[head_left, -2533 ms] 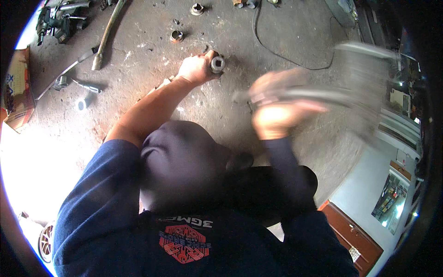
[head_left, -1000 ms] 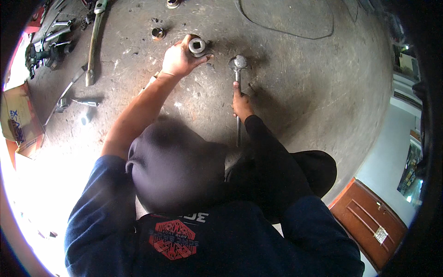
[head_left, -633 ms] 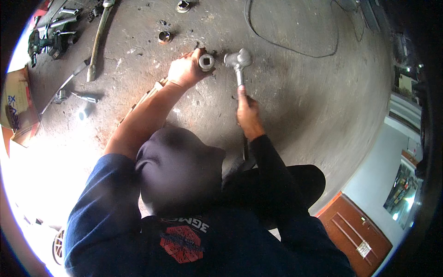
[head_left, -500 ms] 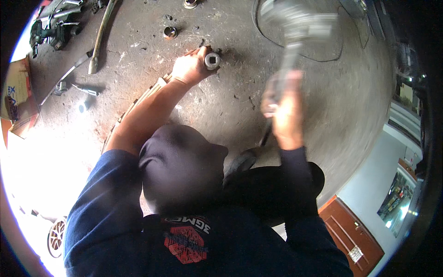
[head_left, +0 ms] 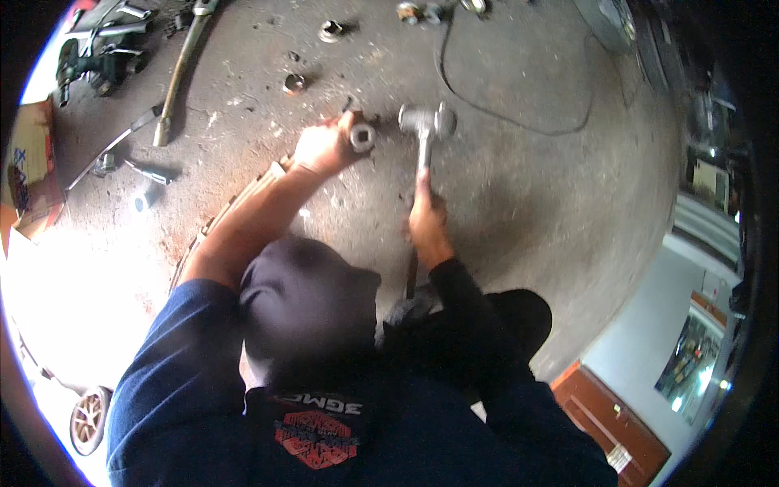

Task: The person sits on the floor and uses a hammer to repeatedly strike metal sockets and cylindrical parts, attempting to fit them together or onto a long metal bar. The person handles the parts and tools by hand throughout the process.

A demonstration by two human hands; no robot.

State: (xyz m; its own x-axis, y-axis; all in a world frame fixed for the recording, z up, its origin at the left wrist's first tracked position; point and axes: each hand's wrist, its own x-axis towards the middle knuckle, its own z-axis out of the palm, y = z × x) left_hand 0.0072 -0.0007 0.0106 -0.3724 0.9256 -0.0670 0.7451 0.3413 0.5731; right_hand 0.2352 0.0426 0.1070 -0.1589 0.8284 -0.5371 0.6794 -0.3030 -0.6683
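My left hand (head_left: 320, 150) is wrapped round a metal socket (head_left: 362, 137), whose end with a square hole faces up. What lies under the socket is hidden. Just to the right, my right hand (head_left: 428, 221) grips the handle of a hammer (head_left: 427, 122). The hammer's silver head is level with the socket and apart from it. Beyond my left hand, a short metal ring (head_left: 294, 84) rests on the concrete floor, and a flanged metal part (head_left: 331, 32) lies farther off.
A long metal bar (head_left: 180, 81) and a black power tool (head_left: 85, 69) lie at the far left. Near them are a loose socket (head_left: 146, 199) and a cardboard box (head_left: 34, 158). A dark cable (head_left: 495, 109) curves over the floor at the far right. A pale segmented strip (head_left: 235, 197) runs along my left forearm.
The hammer has come down and to the left, from a blurred raised swing to beside the socket. My left hand still holds the socket; the whole view has shifted slightly.
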